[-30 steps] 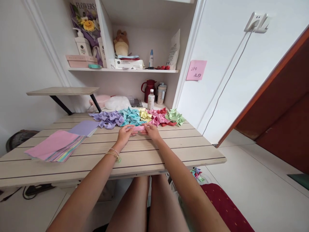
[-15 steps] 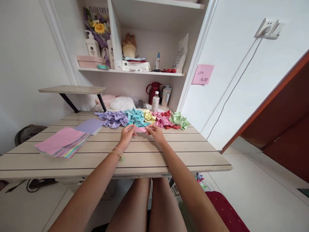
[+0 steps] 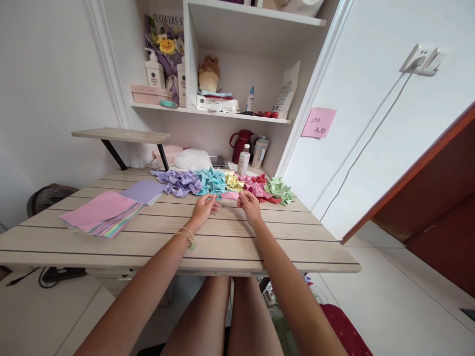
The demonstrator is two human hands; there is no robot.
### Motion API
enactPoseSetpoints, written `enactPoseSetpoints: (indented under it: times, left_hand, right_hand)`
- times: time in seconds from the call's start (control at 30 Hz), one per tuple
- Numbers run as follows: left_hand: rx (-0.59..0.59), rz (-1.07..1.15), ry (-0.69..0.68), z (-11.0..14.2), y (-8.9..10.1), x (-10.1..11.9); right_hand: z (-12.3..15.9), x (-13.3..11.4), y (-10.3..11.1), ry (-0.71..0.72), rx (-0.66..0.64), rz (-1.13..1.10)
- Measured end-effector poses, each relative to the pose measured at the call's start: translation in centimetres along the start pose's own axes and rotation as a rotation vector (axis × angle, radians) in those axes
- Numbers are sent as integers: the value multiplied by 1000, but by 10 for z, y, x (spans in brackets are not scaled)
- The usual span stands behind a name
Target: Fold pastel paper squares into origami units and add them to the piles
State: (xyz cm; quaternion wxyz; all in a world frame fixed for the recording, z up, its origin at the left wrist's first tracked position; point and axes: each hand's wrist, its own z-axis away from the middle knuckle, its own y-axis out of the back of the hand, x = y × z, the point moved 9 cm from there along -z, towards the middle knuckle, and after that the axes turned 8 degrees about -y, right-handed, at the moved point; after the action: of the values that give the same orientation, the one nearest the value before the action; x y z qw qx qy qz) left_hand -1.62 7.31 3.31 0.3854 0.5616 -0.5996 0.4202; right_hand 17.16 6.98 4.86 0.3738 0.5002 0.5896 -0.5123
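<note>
Head view gives us a pink paper strip [image 3: 229, 196] between the 2 hands, near the back of the surface [image 3: 297, 247]. We see the right hand [image 3: 251, 207] pinching its right end, probably to steady it, while the left hand [image 3: 203, 210], just beside the other end, looks released, its fingers loosely bent around nothing we can make out. Behind the strip, folded pieces sit grouped by colour, perhaps for easy sorting: purple pieces [image 3: 181, 183], blue pieces [image 3: 211, 181], yellow pieces [image 3: 233, 182] and green pieces [image 3: 280, 190] among them. We judge the paper stack [image 3: 102, 208] is kept leftward for easy reach, leaving working room in front.
</note>
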Motion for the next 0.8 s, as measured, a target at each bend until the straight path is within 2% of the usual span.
enactPoseSetpoints:
  times: [0.17,0.4,0.47,0.53,0.67,0.73,0.8]
  left_hand:
    - [13,-69,-75,1,3,4]
    - [-117,-220,-182,9,-8,10]
    - [-146,-253,-201,10,-10,9]
    - [-171,-287,-213,11,-11,7]
    - [-200,-350,-210,12,-13,6]
    - [-207,-370,-207,13,-14,6]
    - [-208,-379,-206,14,-15,8]
  right_hand:
    - [0,-3,9,36,92,104]
    - [8,-13,14,130,211,388]
    - [12,-17,22,146,307,465]
    - [17,-25,33,183,455,535]
    - [31,-43,59,274,739,549]
    - [31,-47,66,302,769,550]
    - [23,-46,63,320,675,593]
